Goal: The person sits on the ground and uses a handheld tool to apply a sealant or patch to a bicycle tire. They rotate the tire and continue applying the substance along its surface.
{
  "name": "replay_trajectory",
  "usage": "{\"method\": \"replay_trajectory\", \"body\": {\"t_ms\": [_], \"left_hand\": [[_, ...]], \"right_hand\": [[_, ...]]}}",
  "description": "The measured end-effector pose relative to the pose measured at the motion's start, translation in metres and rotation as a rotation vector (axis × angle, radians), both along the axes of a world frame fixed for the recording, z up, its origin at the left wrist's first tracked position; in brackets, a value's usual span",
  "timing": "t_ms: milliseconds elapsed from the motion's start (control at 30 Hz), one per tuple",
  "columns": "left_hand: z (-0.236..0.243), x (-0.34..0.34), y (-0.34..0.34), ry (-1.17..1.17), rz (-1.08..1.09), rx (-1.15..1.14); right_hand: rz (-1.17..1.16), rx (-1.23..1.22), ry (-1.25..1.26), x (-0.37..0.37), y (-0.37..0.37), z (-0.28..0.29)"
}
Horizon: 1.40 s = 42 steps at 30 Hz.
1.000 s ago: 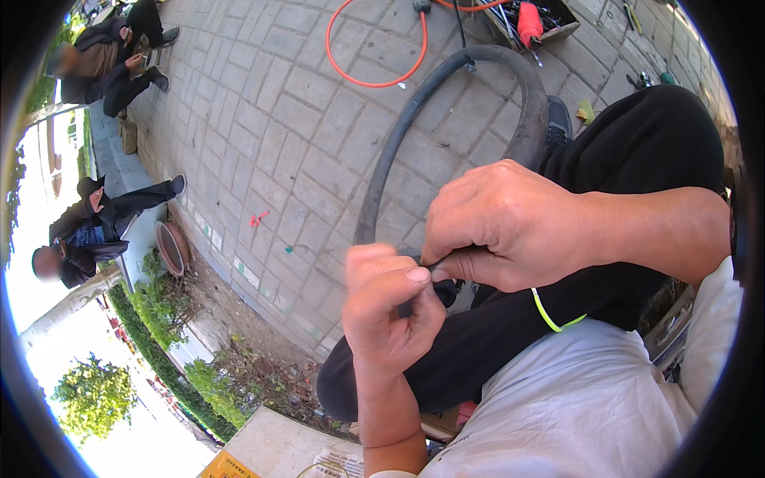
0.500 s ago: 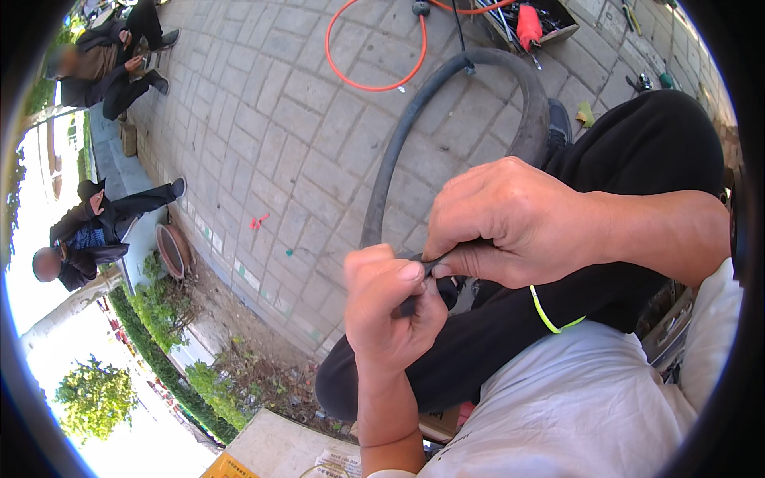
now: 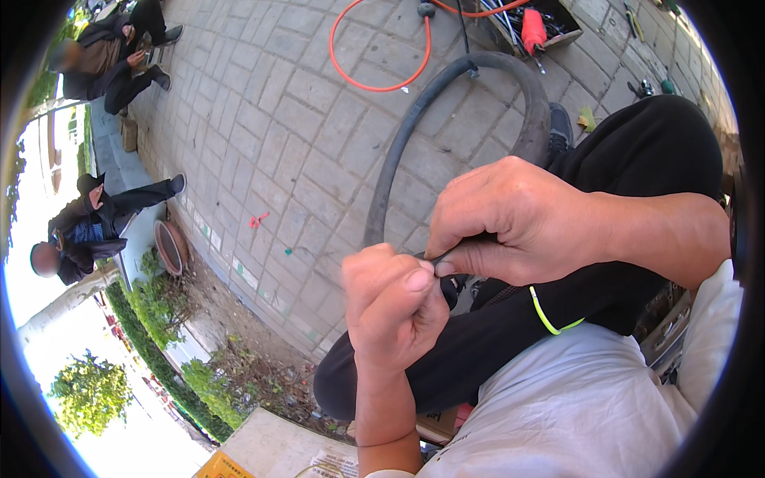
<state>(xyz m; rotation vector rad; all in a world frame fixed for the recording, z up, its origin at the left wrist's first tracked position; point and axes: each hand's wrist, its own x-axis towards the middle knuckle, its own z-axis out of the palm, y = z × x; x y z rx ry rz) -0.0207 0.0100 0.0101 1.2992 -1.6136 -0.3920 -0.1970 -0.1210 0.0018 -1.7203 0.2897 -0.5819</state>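
A dark grey rubber inner tube rises in a loop from my hands over the paving and curves back behind my right wrist. My left hand is closed on a section of it, the thumb pressed over the bent index finger. From the other side, my right hand pinches the same section between thumb and fingers. The fingertips of both hands meet there and hide most of the gripped rubber. At the loop's far end a thin black hose meets the tube near its valve.
An orange air hose curls on the paving. Beyond the tube stands a tool tray with a red tool in it. Pliers lie farther right. Two people sit at the far left, by a round planter.
My left thumb has shifted slightly, its tip now closer to my right fingertips. Both hands keep their grip on the tube, and the view has moved a little.
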Motion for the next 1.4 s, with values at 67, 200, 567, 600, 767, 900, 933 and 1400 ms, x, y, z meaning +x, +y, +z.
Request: {"method": "replay_trajectory", "body": {"t_ms": [67,200,567,600,767,900,933,1400], "left_hand": [[0.0,0.002,0.001,-0.061,-0.02,0.014],[-0.003,0.0,0.003,0.001,-0.001,0.0],[0.001,-0.001,0.008,-0.057,0.066,0.048],[-0.002,-0.003,0.007,-0.027,0.085,0.015],[0.004,-0.003,0.005,-0.051,0.074,0.091],[0.009,0.001,0.004,-0.094,-0.004,0.11],[0.009,0.002,0.004,-0.11,-0.033,0.107],[0.003,0.003,0.004,-0.108,-0.009,0.051]], "right_hand": [[0.0,0.0,-0.008,0.0,0.001,-0.001],[-0.018,0.035,-0.025,0.003,0.002,-0.001],[0.01,0.02,-0.022,0.002,0.0,0.0],[0.013,0.019,-0.018,0.002,0.0,0.0],[-0.037,0.011,-0.027,0.004,0.002,-0.002],[-0.024,0.003,-0.026,0.005,0.002,-0.002],[-0.02,0.003,-0.023,0.005,0.002,-0.002],[-0.008,0.008,-0.022,0.007,0.003,-0.006]]}}
